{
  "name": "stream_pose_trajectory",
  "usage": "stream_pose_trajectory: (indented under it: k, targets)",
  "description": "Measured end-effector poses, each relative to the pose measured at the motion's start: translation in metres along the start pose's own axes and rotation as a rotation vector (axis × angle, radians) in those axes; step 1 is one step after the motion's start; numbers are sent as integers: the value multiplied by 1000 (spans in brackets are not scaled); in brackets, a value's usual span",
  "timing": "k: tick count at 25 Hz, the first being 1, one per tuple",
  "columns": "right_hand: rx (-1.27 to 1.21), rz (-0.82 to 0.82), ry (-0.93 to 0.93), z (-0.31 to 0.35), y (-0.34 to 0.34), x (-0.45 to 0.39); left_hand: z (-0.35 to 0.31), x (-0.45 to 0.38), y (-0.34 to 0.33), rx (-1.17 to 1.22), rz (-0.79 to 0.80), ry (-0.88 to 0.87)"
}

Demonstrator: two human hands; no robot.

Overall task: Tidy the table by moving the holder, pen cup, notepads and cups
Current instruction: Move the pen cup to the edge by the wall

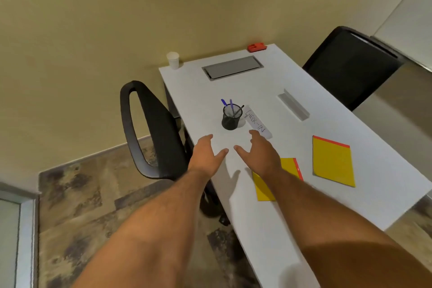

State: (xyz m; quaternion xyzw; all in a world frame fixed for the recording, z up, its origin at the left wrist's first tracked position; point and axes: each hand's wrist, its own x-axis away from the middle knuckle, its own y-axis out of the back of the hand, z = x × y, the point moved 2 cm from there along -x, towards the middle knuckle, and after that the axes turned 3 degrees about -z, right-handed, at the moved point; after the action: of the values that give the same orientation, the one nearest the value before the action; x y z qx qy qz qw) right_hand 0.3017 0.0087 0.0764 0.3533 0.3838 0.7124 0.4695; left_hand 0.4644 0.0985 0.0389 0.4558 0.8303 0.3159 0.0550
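Note:
A black mesh pen cup (231,117) with several pens stands mid-table. Just right of it lies a clear sign holder (257,122) reading "CHECK-IN". My left hand (205,154) and my right hand (258,152) hover open above the white table (327,91), just short of the cup, holding nothing. One yellow notepad (333,161) lies to the right. A second yellow notepad (264,188) is partly hidden under my right forearm. A white paper cup (173,60) stands at the far left corner. Another clear holder (294,105) lies further right.
A grey cable hatch (232,67) is set into the table's far end, with a red object (257,47) at the far edge. A black chair (149,131) stands left of the table and another black chair (350,65) at the right.

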Motion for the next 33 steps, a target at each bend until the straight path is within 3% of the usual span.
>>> stream_pose_trajectory:
  k: [8, 17, 22, 29, 33]
  targets:
    - [-215, -27, -103, 12, -15, -53, -7, -70, 12, -145, 94, -76]
    - [-153, 133, -119, 20, -51, -184, -9, -185, 16, -271, 152, -17]
    - [-104, 144, -183, 16, -75, -209, -5, -223, 19, -282, 205, -17]
    - [-118, -2, -198, 37, -84, -210, 5, -265, 19, -289, 363, -85]
    - [-283, -204, -161, 94, -76, -194, -3, -296, 47, -261, 457, -232]
